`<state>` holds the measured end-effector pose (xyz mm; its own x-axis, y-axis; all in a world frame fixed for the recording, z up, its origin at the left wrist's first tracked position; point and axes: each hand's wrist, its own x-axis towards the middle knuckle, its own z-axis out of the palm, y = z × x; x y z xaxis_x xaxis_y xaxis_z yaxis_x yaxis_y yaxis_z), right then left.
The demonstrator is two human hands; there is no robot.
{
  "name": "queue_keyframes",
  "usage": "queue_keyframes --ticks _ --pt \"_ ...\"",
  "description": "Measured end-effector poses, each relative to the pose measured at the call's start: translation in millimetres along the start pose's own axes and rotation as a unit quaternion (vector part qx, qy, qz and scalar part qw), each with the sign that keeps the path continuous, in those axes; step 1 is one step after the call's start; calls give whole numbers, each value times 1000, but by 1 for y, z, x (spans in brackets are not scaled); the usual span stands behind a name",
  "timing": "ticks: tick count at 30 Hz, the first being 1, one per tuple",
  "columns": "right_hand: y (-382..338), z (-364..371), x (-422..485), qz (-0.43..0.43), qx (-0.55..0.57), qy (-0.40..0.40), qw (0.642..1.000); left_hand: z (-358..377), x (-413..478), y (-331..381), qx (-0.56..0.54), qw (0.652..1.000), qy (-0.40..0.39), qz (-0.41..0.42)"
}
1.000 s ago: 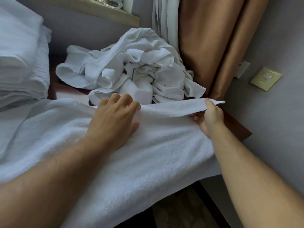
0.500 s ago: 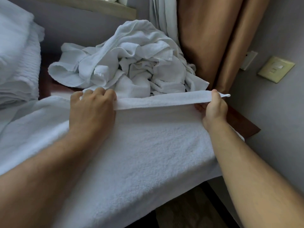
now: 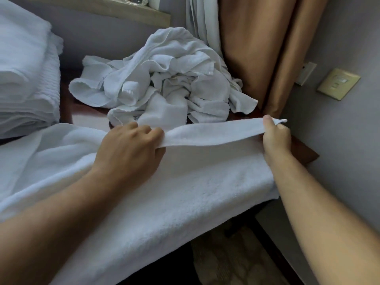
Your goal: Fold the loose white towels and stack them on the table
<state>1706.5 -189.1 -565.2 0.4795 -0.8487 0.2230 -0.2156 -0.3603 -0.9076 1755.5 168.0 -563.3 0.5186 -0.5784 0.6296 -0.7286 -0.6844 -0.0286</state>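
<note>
A large white towel (image 3: pixel 185 192) lies spread over the front of the dark wooden table (image 3: pixel 304 153) and hangs over its near edge. My left hand (image 3: pixel 131 149) grips the towel's far edge near the middle, fingers curled round it. My right hand (image 3: pixel 275 136) pinches the same edge at its right corner, thumb on top. The edge is lifted and stretched taut between the two hands. Behind it a heap of loose white towels (image 3: pixel 164 79) sits on the table.
A tall stack of folded white towels (image 3: pixel 26 79) stands at the left. Tan curtains (image 3: pixel 257 48) hang at the back right, beside a grey wall with a switch plate (image 3: pixel 338 84). A wooden ledge (image 3: pixel 123 11) runs along the back wall.
My left hand went from lying flat on the towel to gripping its far edge. The edge between both hands has risen and pulled tight. My right hand has kept its pinch on the corner.
</note>
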Motion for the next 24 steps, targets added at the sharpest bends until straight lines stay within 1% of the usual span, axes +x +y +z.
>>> queue_keyframes --ticks 2,3,5,7,8,9,12,14,15,16,17,20,21,22,24 --pt "0 -2 1 10 39 -43 998 -1 -7 4 1 1000 -6 24" --pt "-3 -3 4 18 36 -84 996 -1 -8 5 0 1000 -4 29" --pt "-5 -7 8 30 2 -176 984 -1 -8 3 -4 1000 -2 29" --pt "-2 -15 8 21 -43 -235 971 1 -9 2 -9 999 -14 27" --pt "0 -19 8 5 -54 -234 971 1 -9 1 -9 999 -23 27" --pt "2 -21 7 -14 -53 -210 976 1 -9 2 -11 999 -31 25" --pt "1 -18 3 -53 -26 -65 996 1 -4 4 3 999 -35 33" --pt "-4 -14 1 -78 -52 25 995 1 -1 5 36 997 -38 48" --pt "-5 -14 2 -88 -81 48 992 0 -1 5 49 996 -48 50" --pt "-6 -15 3 -87 -111 52 989 -1 0 6 60 995 -61 47" --pt "-7 -20 5 -68 -131 33 989 -1 0 6 69 994 -77 39" --pt "-5 -33 -3 33 -118 -118 986 -2 -3 3 77 991 -110 -1" --pt "0 -38 -7 32 -103 -133 985 -2 -6 1 71 992 -105 -6" --pt "6 -42 -12 16 -83 -120 989 -1 -10 0 65 993 -97 -5" --pt "13 -47 -20 -19 -30 -62 997 -4 -16 1 62 995 -76 8"
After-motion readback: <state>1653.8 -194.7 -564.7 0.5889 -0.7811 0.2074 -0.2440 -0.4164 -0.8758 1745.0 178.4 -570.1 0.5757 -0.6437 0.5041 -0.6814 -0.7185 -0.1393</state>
